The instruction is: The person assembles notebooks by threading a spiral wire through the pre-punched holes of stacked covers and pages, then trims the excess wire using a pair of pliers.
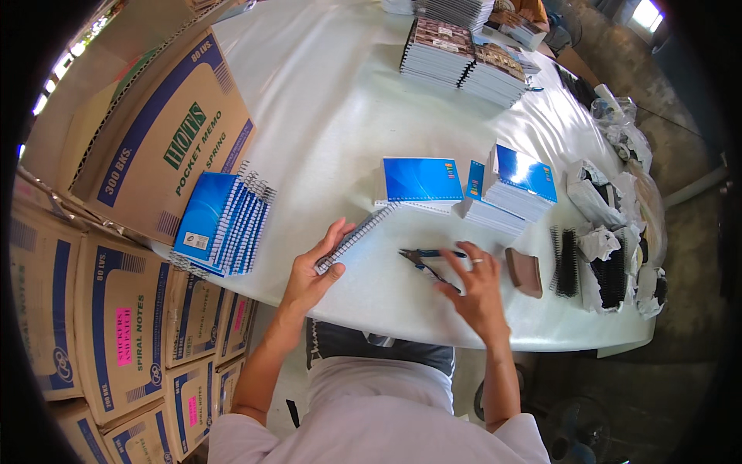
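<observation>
My left hand (313, 265) grips a spiral notebook (357, 237) by its lower end, its coiled edge turned up toward me. Beside it, my right hand (477, 290) hovers with spread fingers around the handles of a pair of pliers (421, 257) on the white table; whether the fingertips touch them is unclear. Just beyond the notebook stands a stack of blue-covered pads (421, 179), with a second, taller blue stack (519, 182) to its right. At the left edge, several spiral-bound blue notebooks (220, 224) lie piled against a cardboard box.
An open cardboard box (174, 139) stands on the left of the table (309, 100). More cartons (124, 325) are stacked below it. Right of my hand are a brown block (524, 272), black spiral coils (565, 263) and white bags of coils (603, 267). Thick bound books (464, 62) sit at the far side, near another person (529, 11).
</observation>
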Demonstrator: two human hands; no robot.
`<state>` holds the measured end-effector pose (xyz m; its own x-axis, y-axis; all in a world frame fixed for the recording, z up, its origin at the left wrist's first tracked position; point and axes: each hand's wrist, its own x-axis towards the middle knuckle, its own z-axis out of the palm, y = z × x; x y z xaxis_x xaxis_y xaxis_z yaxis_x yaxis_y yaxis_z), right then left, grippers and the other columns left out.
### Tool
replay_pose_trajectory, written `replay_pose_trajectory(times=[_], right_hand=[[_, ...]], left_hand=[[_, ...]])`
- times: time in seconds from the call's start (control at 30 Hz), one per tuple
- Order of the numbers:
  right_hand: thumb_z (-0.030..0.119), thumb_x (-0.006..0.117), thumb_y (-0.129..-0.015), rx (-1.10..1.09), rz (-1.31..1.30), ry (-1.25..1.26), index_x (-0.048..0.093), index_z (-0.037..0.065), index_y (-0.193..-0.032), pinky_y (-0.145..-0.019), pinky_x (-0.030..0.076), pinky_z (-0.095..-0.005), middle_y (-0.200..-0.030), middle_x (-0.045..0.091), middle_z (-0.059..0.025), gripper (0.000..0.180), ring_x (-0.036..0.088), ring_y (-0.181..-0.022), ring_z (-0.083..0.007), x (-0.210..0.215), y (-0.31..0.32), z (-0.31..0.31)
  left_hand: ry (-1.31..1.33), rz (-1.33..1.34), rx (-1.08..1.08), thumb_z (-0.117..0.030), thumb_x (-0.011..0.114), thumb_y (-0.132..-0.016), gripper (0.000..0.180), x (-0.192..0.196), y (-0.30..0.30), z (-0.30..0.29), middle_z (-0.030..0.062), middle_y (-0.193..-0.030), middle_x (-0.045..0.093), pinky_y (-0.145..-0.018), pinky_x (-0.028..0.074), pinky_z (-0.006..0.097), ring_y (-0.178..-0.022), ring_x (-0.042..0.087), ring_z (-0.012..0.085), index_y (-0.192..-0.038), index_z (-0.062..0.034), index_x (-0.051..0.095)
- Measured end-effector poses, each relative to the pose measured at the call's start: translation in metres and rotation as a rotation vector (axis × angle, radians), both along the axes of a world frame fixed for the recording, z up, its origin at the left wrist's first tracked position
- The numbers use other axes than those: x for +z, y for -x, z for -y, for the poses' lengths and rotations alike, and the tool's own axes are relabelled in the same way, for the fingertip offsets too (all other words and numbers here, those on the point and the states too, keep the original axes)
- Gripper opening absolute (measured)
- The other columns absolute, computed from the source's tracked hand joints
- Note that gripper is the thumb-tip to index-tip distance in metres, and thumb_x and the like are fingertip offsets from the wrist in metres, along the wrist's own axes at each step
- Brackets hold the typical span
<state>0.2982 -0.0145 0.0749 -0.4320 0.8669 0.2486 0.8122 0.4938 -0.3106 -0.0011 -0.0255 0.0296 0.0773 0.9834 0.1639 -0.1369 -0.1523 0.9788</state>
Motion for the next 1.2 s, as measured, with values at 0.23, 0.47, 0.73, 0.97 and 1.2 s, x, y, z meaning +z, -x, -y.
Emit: replay_pose_trajectory(times=[0.23, 0.47, 0.73, 0.97, 1.2], right_hand=[[0.016, 0.07, -0.085, 0.002, 0.176, -0.195, 0.053, 0.015, -0.138, -0.103, 0.037, -0.054, -0.125, 0.049, -0.0163, 0.055, 0.049, -0.114, -0.0347, -0.039, 0.019, -0.008], [0.018, 0.075, -0.08, 0.137, -0.201, -0.062, 0.063, 0.016, -0.128, -0.081, 0.045, -0.0398, -0.111, 0.053, -0.0136, 0.05, 0.054, -0.097, -0.0294, 0.001, 0.067, 0.018], [0.024, 0.075, -0.082, 0.244, -0.158, -0.135, 0.064, 0.017, -0.127, -0.078, 0.044, -0.0388, -0.108, 0.052, -0.0109, 0.046, 0.053, -0.098, -0.0271, 0.012, 0.102, 0.024], [0.023, 0.076, -0.081, 0.268, -0.187, -0.149, 0.065, 0.016, -0.125, -0.076, 0.044, -0.0385, -0.106, 0.053, -0.0107, 0.045, 0.053, -0.095, -0.0263, 0.019, 0.101, 0.023], [0.018, 0.073, -0.085, 0.321, -0.244, -0.083, 0.066, 0.013, -0.124, -0.069, 0.047, -0.0363, -0.1, 0.055, -0.0107, 0.04, 0.056, -0.086, -0.024, 0.02, 0.101, 0.023]], left_hand=[[-0.15, -0.186, 0.144, -0.008, 0.062, -0.093, 0.052, -0.015, -0.002, -0.002, 0.0105, -0.144, 0.054, -0.118, 0.022, 0.043, -0.144, 0.034, 0.0321, -0.144, -0.008, 0.048], [-0.203, -0.452, 0.164, -0.017, 0.064, -0.093, 0.056, -0.017, 0.004, 0.003, 0.0108, -0.145, 0.052, -0.117, 0.022, 0.045, -0.144, 0.033, 0.036, -0.146, -0.0116, 0.046], [-0.188, -0.673, 0.261, 0.003, 0.062, -0.084, 0.068, 0.004, -0.005, 0.012, 0.008, -0.139, 0.057, -0.112, 0.029, 0.052, -0.134, 0.046, 0.0378, -0.146, -0.0175, 0.044], [-0.305, -0.899, 0.454, 0.014, 0.061, -0.072, 0.082, 0.023, -0.014, 0.015, 0.007, -0.134, 0.061, -0.103, 0.039, 0.053, -0.126, 0.053, 0.0365, -0.146, -0.0162, 0.045], [-0.342, -0.946, 0.491, 0.017, 0.061, -0.072, 0.076, 0.04, -0.018, 0.016, 0.0111, -0.13, 0.063, -0.106, 0.037, 0.052, -0.127, 0.054, 0.0358, -0.141, -0.0115, 0.051]])
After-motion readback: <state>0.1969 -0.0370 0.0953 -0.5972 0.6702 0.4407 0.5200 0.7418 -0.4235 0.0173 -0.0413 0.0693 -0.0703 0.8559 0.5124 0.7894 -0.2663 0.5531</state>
